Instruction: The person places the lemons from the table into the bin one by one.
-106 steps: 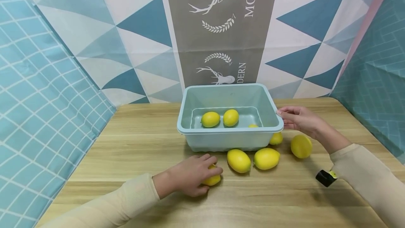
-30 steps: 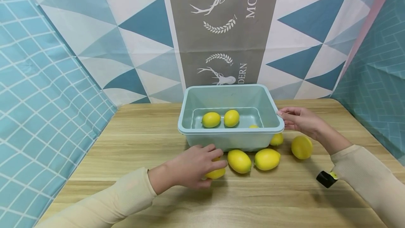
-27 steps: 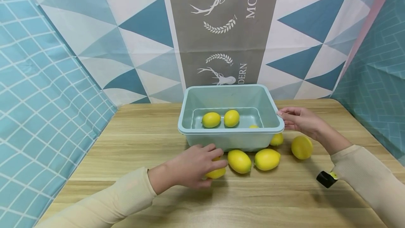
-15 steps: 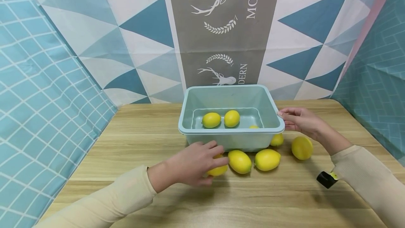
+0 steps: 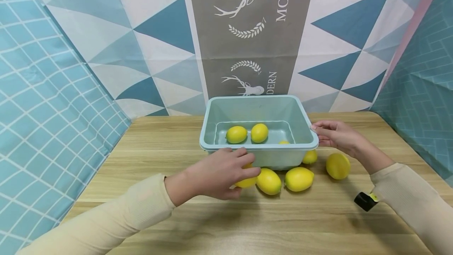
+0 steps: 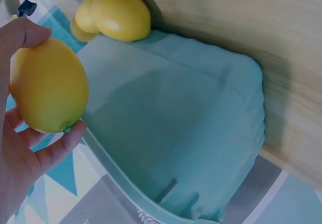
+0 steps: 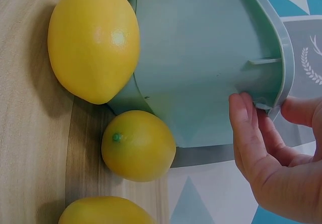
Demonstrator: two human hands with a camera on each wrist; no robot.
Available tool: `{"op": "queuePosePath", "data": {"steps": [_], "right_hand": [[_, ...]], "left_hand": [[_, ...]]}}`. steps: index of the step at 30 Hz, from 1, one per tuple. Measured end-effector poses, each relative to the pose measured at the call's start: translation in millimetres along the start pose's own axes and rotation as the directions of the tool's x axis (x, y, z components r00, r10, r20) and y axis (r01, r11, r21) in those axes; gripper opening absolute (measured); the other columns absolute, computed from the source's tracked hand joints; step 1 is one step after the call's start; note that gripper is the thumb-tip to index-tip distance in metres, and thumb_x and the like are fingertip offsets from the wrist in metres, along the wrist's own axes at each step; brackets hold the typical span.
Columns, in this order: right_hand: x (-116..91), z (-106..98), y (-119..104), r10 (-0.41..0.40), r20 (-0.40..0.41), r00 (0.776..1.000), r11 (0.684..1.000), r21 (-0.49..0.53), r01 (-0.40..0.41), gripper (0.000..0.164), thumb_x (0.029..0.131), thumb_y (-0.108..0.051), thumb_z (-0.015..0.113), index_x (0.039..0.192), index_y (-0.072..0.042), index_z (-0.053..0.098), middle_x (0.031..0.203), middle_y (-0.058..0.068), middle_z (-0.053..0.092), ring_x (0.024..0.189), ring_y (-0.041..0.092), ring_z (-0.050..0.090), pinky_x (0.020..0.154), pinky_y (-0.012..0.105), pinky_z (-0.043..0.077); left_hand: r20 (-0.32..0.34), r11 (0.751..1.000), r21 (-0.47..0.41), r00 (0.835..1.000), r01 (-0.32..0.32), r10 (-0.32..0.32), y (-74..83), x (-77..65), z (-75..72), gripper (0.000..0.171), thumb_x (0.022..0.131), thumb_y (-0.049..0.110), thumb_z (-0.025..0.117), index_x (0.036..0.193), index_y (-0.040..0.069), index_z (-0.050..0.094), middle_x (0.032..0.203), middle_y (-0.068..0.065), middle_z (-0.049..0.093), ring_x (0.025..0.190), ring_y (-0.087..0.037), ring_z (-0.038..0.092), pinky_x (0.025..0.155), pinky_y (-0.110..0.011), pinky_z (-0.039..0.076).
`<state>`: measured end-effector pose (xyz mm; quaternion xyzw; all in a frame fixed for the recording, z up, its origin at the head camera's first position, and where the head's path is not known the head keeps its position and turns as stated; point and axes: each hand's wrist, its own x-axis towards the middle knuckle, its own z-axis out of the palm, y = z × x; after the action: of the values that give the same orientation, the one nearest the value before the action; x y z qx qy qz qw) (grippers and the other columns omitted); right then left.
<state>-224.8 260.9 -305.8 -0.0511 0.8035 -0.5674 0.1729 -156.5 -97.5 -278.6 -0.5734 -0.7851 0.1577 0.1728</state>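
My left hand (image 5: 223, 172) grips a yellow lemon (image 6: 50, 85) between thumb and fingers, in front of the light blue plastic bin (image 5: 262, 152). In the left wrist view this lemon is lifted beside the bin's wall, its green tip downward. My right hand (image 5: 334, 133) pinches the bin's right rim, thumb on the outer lip and fingers beneath it, as the right wrist view shows. Inside the bin lie a lemon (image 5: 236, 134), another lemon (image 5: 259, 133) and a third lemon (image 5: 284, 142), mostly hidden by the front wall.
Before the bin lie a lemon (image 5: 268, 181) and a second lemon (image 5: 299, 179). By its right corner sits another lemon (image 5: 310, 156), with one more lemon (image 5: 337, 166) to the right. A patterned backdrop (image 5: 159, 30) stands behind the wooden table (image 5: 159, 141).
My left hand has closed round the lemon and raised it from the table, moving it up and right toward the bin's front. The right hand stays on the rim.
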Motion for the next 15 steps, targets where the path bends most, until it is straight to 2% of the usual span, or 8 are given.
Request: {"op": "queuePosePath", "data": {"steps": [7,15], "right_hand": [[0.4,-0.5,-0.3,0.001,0.001,1.000,1.000,0.006,-0.001,0.037,0.100,-0.027,0.048,0.126,0.000,0.046,0.093,-0.014,0.062,0.084,0.003,0.064,0.079,0.018,0.057],[0.5,-0.4,-0.3,0.002,0.002,1.000,1.000,0.000,-0.002,0.041,0.101,-0.027,0.048,0.129,0.003,0.043,0.093,-0.015,0.062,0.085,0.003,0.065,0.079,0.018,0.057]], "left_hand": [[-0.002,1.000,0.015,1.000,0.005,-0.005,-3.8,3.4,-6.5,0.041,0.079,0.042,0.064,0.115,0.025,0.052,0.100,0.004,0.051,0.090,-0.014,0.050,0.054,-0.023,0.041],[-0.015,1.000,0.002,1.000,0.005,-0.005,-9.0,7.6,-10.6,0.043,0.079,0.042,0.064,0.117,0.025,0.052,0.105,0.003,0.053,0.091,-0.015,0.049,0.056,-0.024,0.042]]}}
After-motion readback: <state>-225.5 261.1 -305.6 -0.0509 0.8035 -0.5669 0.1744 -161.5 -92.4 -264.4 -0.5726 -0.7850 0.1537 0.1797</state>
